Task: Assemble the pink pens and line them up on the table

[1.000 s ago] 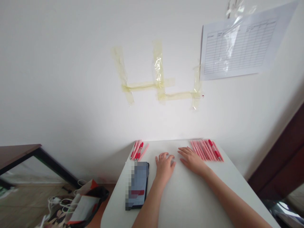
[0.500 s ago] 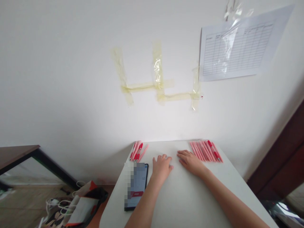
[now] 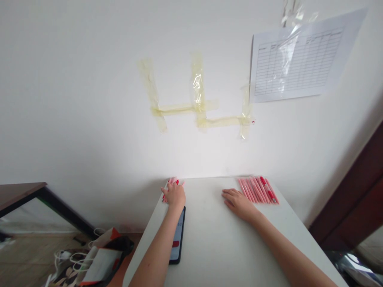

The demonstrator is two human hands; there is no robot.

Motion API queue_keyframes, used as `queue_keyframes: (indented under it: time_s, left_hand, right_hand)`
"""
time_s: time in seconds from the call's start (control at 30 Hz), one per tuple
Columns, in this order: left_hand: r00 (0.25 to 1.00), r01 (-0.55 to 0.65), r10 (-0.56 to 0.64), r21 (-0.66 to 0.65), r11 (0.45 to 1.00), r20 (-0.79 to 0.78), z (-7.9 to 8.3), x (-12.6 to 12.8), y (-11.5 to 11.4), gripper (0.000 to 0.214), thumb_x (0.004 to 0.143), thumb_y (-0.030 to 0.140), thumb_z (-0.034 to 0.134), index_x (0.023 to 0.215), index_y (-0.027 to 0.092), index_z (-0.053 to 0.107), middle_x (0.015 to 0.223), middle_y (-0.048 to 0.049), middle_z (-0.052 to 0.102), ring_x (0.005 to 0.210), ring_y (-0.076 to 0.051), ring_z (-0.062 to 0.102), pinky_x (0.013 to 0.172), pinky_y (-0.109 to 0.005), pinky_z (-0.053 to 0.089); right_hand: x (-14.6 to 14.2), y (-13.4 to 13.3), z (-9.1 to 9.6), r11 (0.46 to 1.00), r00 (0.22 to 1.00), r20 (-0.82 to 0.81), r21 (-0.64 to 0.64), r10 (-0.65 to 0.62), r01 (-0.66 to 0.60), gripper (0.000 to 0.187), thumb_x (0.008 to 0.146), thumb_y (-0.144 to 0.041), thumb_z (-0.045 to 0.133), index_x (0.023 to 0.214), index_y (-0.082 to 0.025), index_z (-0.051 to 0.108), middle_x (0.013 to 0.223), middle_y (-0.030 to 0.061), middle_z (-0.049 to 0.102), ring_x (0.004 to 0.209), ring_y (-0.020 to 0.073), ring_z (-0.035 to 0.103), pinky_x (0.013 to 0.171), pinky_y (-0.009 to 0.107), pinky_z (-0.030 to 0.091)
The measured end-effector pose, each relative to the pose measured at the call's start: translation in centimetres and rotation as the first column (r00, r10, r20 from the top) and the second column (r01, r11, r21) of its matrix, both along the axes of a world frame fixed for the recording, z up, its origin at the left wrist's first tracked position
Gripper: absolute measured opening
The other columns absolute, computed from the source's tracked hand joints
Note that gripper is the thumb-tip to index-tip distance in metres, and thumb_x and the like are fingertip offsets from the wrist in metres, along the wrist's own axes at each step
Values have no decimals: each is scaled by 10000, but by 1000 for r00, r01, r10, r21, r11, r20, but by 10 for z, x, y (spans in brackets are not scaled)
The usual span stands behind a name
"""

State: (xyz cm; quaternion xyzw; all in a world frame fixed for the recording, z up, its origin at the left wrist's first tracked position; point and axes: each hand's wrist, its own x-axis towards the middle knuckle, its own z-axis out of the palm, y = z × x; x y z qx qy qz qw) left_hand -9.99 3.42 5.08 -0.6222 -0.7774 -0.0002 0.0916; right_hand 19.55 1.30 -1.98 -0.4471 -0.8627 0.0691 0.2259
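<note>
A small white table (image 3: 221, 243) stands against a white wall. My left hand (image 3: 175, 195) lies on a small pile of pink and red pens (image 3: 171, 182) at the table's far left corner, fingers curled over them; whether it grips one is hidden. My right hand (image 3: 238, 202) rests flat on the tabletop with its fingers spread, just left of a neat row of pink and red pens (image 3: 257, 190) at the far right. A black phone (image 3: 177, 240) lies along the left edge under my left forearm.
Yellowed tape strips (image 3: 198, 104) and a printed table sheet (image 3: 295, 59) hang on the wall. A dark table (image 3: 20, 193) stands at the left. Bags and white cables (image 3: 89, 259) lie on the floor below. Dark wood (image 3: 356, 199) borders the right.
My left hand moved from the middle of the table leftward onto the left pile of pens, its forearm now covering part of the phone. My right hand stayed put.
</note>
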Motion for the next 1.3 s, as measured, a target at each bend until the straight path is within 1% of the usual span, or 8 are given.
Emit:
queue_keyframes:
  time_s: [0.2,0.43,0.57,0.73,0.9,1.03,1.13,1.3]
  left_hand:
    - [1000,-4,4,24,1000,-22,-8,-1,5,456,907,133,358,1122,242,745,1385,-116,614,1415,-333,377,1163,-671,261]
    - [998,55,-56,84,995,5,-8,6,5,485,906,91,323,1066,209,766,1331,-144,643,1415,-343,380,1157,-694,259]
    - [992,124,-126,140,982,11,-2,19,0,435,899,97,370,1048,207,763,1273,-142,659,1394,-350,382,1160,-728,213]
    - [972,221,-233,181,958,46,0,49,-14,384,915,124,402,1008,225,760,1243,-112,661,1333,-327,423,1164,-728,206]
    - [934,332,-351,213,919,62,-12,83,-35,359,923,128,423,991,230,761,1235,-95,661,1348,-315,412,1191,-700,194]
    - [906,360,-393,199,912,161,-29,101,-46,298,939,197,478,990,260,765,1262,-79,653,1361,-315,400,1204,-680,186]
    - [881,322,-365,183,929,303,-40,106,-50,234,942,297,538,996,293,766,1275,-63,657,1325,-310,438,1175,-659,259]
    - [849,273,-352,243,931,394,-47,108,-55,215,932,387,577,967,306,772,1272,-54,649,1276,-277,474,1149,-558,324]
  right_hand:
    - [0,-1,2,1000,1000,-11,-12,2,-2,402,1000,-287,446,1343,-186,631,1402,128,607,1312,265,525,1123,455,427]
    - [0,-2,4,1000,1000,-20,-14,-2,1,396,1001,-283,449,1341,-196,632,1401,123,608,1313,265,527,1119,463,434]
    - [0,-4,5,1000,1000,-21,-13,-2,1,385,1002,-283,456,1333,-199,635,1389,123,615,1311,257,531,1122,448,432]
    - [0,-5,5,1000,999,-50,-16,-23,22,413,996,-271,458,1377,-188,591,1405,132,593,1326,257,523,1136,447,425]
    - [1,-5,5,999,994,-102,-2,-38,38,459,1005,-253,429,1456,-205,504,1460,125,537,1351,248,502,1138,451,438]
    - [0,-4,6,999,994,-110,29,-15,18,467,993,-195,437,1451,-248,512,1426,108,570,1335,244,513,1125,462,450]
    - [0,-3,5,999,996,-88,34,0,3,437,991,-171,439,1403,-239,569,1373,110,609,1306,244,529,1097,450,469]
    - [0,0,3,999,998,-64,34,11,-8,319,1022,-257,452,1231,-227,691,1245,113,672,1216,251,571,1038,433,494]
